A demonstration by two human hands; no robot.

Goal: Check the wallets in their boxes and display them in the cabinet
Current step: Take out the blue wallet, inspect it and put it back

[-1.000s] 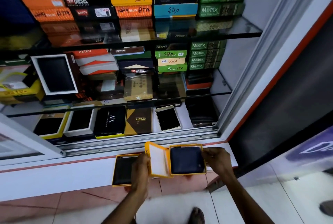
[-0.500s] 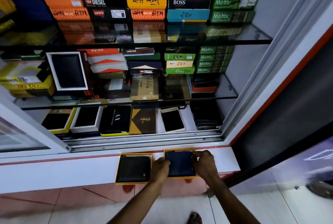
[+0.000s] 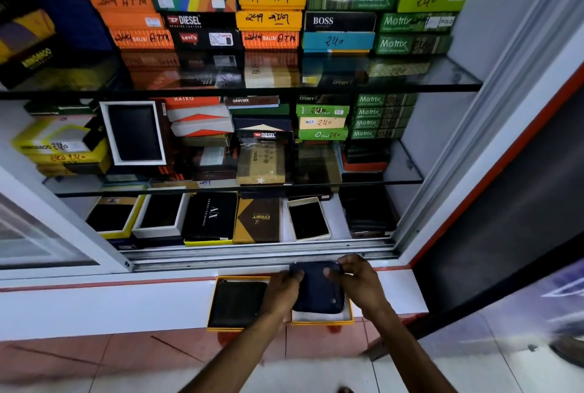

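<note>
A dark blue wallet [image 3: 319, 293] is tilted up out of its yellow-rimmed box [image 3: 322, 319] on the white ledge. My left hand [image 3: 281, 293] grips its left edge and my right hand [image 3: 360, 283] grips its top right corner. The wallet's far end is lifted; its near end still rests in the box. To the left lies a black wallet [image 3: 237, 302] flat in a second yellow box [image 3: 212, 304], untouched.
The open cabinet has glass shelves [image 3: 442, 87] stacked with coloured wallet boxes. Its bottom shelf holds open boxes, an AX box [image 3: 210, 217] and a white-rimmed box [image 3: 308, 218]. A metal sliding track [image 3: 252, 255] runs in front. A sliding glass door [image 3: 38, 234] stands left.
The lid held a second ago is gone from my hands. Both hands went onto the blue wallet and raised its far end out of the box. The view moved closer to the cabinet.
</note>
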